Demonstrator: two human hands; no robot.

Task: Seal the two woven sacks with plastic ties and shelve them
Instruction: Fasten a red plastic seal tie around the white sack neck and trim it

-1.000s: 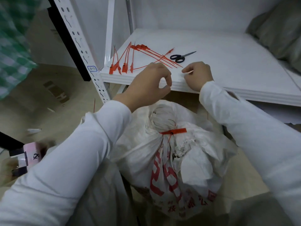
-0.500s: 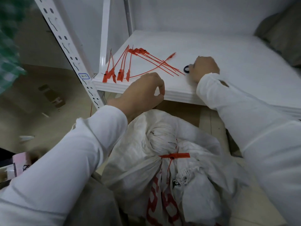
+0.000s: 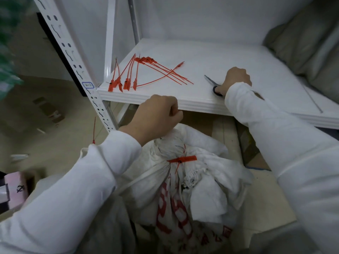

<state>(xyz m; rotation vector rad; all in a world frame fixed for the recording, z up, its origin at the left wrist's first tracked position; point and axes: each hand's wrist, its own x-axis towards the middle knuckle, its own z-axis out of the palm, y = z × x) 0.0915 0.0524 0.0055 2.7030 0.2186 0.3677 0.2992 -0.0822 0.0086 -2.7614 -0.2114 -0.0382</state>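
Sack [image 3: 183, 189], white woven with red print, stands on the floor below the shelf [image 3: 220, 59], its neck cinched by a red tie [image 3: 181, 159]. The left hand [image 3: 156, 116] grips the gathered top, probably to steady it. The right hand [image 3: 234, 79] closes on the scissors [image 3: 212, 84] on the shelf, likely to trim the tie's tail. Spare ties [image 3: 146, 72] lie nearby, within reach.

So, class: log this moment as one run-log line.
sack: tied red | left hand: gripping sack top | right hand: on scissors | shelf: spare ties
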